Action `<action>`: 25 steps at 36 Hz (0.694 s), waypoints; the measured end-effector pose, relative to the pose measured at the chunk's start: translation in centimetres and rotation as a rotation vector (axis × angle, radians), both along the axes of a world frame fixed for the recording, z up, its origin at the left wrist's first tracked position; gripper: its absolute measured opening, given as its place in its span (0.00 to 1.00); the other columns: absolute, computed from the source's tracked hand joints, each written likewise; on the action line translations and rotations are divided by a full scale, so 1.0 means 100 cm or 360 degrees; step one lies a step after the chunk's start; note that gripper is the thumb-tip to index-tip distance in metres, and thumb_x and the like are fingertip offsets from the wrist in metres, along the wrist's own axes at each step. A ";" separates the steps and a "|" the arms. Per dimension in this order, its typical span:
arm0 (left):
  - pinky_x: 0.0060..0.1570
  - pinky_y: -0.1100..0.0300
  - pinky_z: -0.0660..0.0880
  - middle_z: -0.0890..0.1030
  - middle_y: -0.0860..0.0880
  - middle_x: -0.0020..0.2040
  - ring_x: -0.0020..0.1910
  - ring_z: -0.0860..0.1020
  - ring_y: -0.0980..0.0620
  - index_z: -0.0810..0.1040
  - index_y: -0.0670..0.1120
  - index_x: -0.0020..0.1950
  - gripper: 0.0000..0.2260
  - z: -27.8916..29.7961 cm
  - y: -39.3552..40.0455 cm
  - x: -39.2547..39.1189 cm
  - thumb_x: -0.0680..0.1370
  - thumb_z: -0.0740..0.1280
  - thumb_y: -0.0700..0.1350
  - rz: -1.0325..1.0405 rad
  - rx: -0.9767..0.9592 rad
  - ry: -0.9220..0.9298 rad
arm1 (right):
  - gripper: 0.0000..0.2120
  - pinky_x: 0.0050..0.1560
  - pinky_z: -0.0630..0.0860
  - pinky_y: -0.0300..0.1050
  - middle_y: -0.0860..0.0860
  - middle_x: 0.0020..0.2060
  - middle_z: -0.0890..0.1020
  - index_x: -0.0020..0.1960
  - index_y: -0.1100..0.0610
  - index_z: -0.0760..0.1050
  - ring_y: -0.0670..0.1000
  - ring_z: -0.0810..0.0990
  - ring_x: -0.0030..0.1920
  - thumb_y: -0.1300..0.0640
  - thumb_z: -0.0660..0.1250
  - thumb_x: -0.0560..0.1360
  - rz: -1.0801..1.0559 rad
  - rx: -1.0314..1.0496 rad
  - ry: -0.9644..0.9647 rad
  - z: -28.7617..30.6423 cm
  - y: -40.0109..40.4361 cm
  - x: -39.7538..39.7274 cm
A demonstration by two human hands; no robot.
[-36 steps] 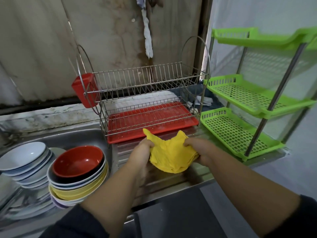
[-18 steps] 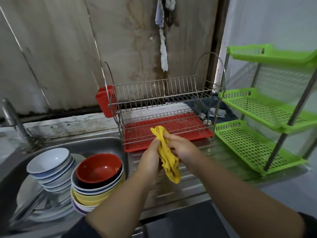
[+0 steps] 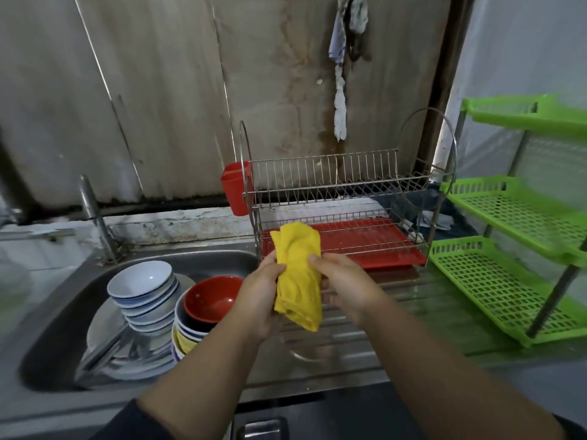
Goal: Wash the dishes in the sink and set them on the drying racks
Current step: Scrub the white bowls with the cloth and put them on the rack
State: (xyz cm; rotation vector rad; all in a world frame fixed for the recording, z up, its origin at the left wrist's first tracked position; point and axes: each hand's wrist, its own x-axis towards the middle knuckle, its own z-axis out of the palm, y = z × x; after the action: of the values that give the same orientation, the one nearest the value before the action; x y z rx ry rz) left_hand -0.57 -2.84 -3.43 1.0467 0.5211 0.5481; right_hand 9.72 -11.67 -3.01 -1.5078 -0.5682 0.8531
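A yellow cloth (image 3: 298,277) hangs folded between my two hands above the steel drainboard (image 3: 336,347). My left hand (image 3: 260,290) grips its left side and my right hand (image 3: 341,281) grips its right side. In the sink (image 3: 60,328) on the left stand a stack of white-and-blue bowls (image 3: 144,290) and a second stack topped by a red bowl (image 3: 212,298), with plates and a utensil under them. The wire dish rack (image 3: 336,192) with its red drip tray (image 3: 374,246) stands behind the cloth, holding no dishes.
A red utensil cup (image 3: 233,188) hangs on the wire rack's left end. A green plastic three-tier rack (image 3: 514,281) stands at the right. The tap (image 3: 95,217) rises behind the sink. A rag (image 3: 343,58) hangs on the wall.
The cloth, spread wide between my hands a second ago, is now folded into a narrow bundle and my hands have come closer together. The view has swung left, showing more of the sink.
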 end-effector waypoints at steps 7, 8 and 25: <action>0.41 0.52 0.76 0.83 0.44 0.49 0.47 0.81 0.46 0.76 0.50 0.56 0.13 0.004 0.012 -0.043 0.81 0.54 0.38 0.0182 0.0053 0.0068 | 0.28 0.60 0.75 0.59 0.58 0.55 0.82 0.63 0.60 0.75 0.58 0.81 0.56 0.47 0.71 0.67 0.0208 0.0109 0.0541 -0.010 0.030 -0.032; 0.41 0.52 0.76 0.83 0.44 0.49 0.47 0.81 0.46 0.76 0.49 0.56 0.13 0.003 0.017 -0.049 0.81 0.54 0.38 0.0214 0.0097 0.0100 | 0.27 0.58 0.76 0.59 0.59 0.54 0.82 0.63 0.60 0.75 0.59 0.81 0.55 0.48 0.71 0.67 0.0213 0.0149 0.0574 -0.009 0.035 -0.039; 0.55 0.54 0.74 0.75 0.45 0.63 0.54 0.75 0.45 0.75 0.52 0.65 0.17 0.006 0.194 -0.142 0.78 0.57 0.48 0.0661 0.0768 0.1067 | 0.15 0.45 0.72 0.59 0.62 0.61 0.77 0.64 0.61 0.72 0.59 0.77 0.52 0.55 0.59 0.80 0.0114 0.0337 0.1210 0.015 0.159 -0.125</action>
State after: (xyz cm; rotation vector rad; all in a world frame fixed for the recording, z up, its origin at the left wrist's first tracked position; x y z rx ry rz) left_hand -14.74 16.55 -2.83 1.6071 1.2582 0.7039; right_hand -2.77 4.27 -1.54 -0.8747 -0.1361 1.2852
